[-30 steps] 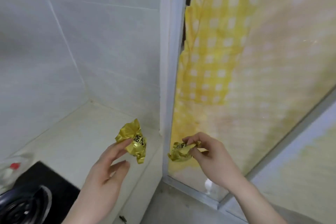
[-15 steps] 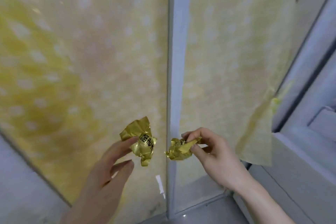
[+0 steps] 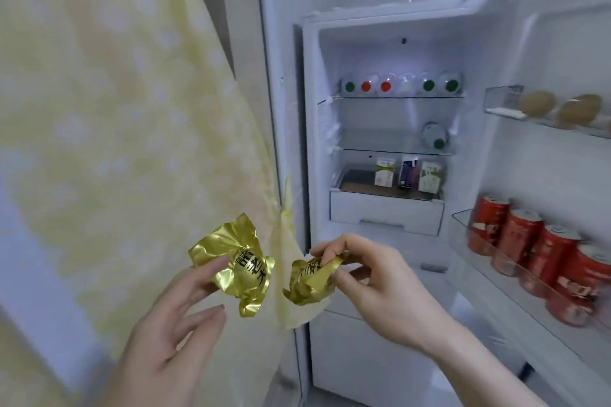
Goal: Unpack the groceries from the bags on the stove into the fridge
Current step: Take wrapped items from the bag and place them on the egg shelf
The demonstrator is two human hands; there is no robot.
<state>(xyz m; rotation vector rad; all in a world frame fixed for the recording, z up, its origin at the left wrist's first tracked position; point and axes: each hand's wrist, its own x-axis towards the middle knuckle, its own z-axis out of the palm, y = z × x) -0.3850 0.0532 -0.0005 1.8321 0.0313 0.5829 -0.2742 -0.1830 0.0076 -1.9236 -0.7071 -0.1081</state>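
Two gold-foil packets head for an open fridge: the left hand pinches one by its edge, the right hand grips the other packet. Both are held short of the compartment, whose shelves lie ahead and to the right, nearer the right hand, past a yellow checked curtain.

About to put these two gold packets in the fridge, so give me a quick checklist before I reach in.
1. Fridge door open: ok.
2. Left hand holds a gold packet: ok.
3. Right hand pinches the other gold packet: ok.
4. Free space on the middle shelf beside the lone bottle: ok.
5. Yellow curtain hangs clear of the fridge opening: ok.
6. Room inside the closed drawer: cannot tell.
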